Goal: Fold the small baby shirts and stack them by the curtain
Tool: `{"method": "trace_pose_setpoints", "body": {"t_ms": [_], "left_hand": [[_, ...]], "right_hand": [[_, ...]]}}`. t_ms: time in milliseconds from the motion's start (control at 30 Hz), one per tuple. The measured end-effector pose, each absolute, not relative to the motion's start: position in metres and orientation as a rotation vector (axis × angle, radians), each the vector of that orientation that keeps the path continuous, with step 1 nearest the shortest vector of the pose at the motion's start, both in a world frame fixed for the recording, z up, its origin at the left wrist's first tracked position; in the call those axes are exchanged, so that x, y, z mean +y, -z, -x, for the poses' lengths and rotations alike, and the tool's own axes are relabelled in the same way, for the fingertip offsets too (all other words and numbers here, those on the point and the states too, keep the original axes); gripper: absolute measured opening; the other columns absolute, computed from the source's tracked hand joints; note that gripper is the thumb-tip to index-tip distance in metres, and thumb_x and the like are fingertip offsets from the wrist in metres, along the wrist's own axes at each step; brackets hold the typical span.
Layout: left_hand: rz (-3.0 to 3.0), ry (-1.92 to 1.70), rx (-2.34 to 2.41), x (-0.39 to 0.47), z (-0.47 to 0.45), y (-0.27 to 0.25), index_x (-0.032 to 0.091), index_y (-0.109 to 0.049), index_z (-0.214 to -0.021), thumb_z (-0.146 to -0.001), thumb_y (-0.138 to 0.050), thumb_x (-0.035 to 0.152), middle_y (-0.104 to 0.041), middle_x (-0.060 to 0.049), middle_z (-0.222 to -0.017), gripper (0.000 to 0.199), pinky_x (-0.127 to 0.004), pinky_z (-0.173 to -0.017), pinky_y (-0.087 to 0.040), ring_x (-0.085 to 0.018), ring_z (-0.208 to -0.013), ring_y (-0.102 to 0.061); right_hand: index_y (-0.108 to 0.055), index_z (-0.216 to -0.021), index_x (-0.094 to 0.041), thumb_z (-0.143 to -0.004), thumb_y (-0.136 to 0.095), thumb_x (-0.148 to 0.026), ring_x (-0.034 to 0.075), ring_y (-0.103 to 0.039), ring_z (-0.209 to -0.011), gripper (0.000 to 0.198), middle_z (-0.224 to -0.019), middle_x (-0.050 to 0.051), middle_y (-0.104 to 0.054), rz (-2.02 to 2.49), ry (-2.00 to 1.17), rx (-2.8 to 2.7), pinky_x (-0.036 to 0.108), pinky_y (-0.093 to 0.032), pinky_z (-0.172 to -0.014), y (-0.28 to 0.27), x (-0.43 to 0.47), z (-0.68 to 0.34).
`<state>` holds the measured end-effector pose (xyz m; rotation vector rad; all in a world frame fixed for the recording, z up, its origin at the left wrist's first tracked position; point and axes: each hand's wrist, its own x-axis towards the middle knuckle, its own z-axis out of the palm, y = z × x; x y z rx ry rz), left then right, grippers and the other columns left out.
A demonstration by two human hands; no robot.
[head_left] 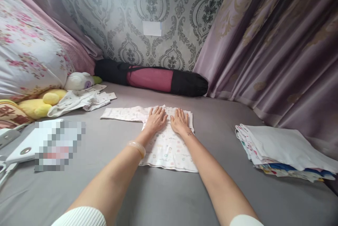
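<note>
A small white long-sleeved top point(169, 150) with a pale print lies flat on the grey sheet. One sleeve stretches out to the left; on the right the other sleeve appears folded in over the body. My left hand point(156, 118) presses flat on its upper part, fingers spread. Beside it, my right hand point(180, 120) rests palm down near the right shoulder, fingers also stretched out. Both hands touch the cloth and grip nothing. The parts of the top under my palms are hidden.
A stack of folded clothes point(285, 148) sits at the right. To the left are a crumpled white garment point(81, 101), a yellow plush toy point(39, 104), a white device point(34, 141) and a blurred-out item point(60, 145). A black and red rolled bag point(150, 78) lies along the wall.
</note>
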<state>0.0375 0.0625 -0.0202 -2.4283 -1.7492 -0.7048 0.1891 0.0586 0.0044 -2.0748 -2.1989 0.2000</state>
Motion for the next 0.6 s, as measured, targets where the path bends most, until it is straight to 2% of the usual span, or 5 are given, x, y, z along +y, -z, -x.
{"method": "trace_pose_setpoints", "body": {"t_ms": [167,333,433,600], "left_hand": [[2.481,0.65,-1.757,0.063,-0.036,0.02,0.02,-0.058,-0.117,-0.098,-0.036,0.035,-0.059,-0.014,-0.133,0.033,-0.053,-0.112,-0.026,-0.029,-0.13,-0.046],[2.5,0.658,-1.759,0.063,-0.036,0.018,0.019,-0.057,-0.114,-0.098,-0.037,0.036,-0.059,-0.013,-0.131,0.031,-0.051,-0.11,-0.029,-0.028,-0.13,-0.046],[2.51,0.703,-1.784,0.063,-0.036,0.018,0.019,-0.057,-0.112,-0.097,-0.037,0.033,-0.06,-0.013,-0.129,0.029,-0.05,-0.111,-0.029,-0.027,-0.129,-0.047],[2.406,0.908,-1.945,0.073,-0.033,0.023,0.012,-0.053,-0.124,-0.092,-0.033,0.017,-0.058,-0.018,-0.131,0.038,-0.045,-0.111,-0.033,-0.027,-0.13,-0.047]], "right_hand": [[-0.017,-0.155,-0.004,-0.1,-0.016,-0.041,0.025,-0.005,-0.151,0.067,-0.164,0.012,-0.008,2.114,-0.299,-2.183,0.045,-0.001,-0.12,-0.003,0.063,-0.181],[-0.015,-0.156,-0.005,-0.1,-0.015,-0.042,0.023,-0.003,-0.151,0.067,-0.164,0.01,-0.006,2.128,-0.3,-2.191,0.044,-0.001,-0.121,-0.004,0.065,-0.184],[-0.018,-0.155,-0.004,-0.1,-0.019,-0.04,0.025,-0.006,-0.151,0.066,-0.164,0.013,-0.008,2.125,-0.306,-2.186,0.045,-0.004,-0.12,-0.007,0.064,-0.182],[-0.024,-0.154,-0.005,-0.098,-0.023,-0.032,0.024,-0.008,-0.15,0.062,-0.163,0.012,-0.014,1.966,-0.213,-2.242,0.045,-0.002,-0.12,-0.009,0.062,-0.165]]}}
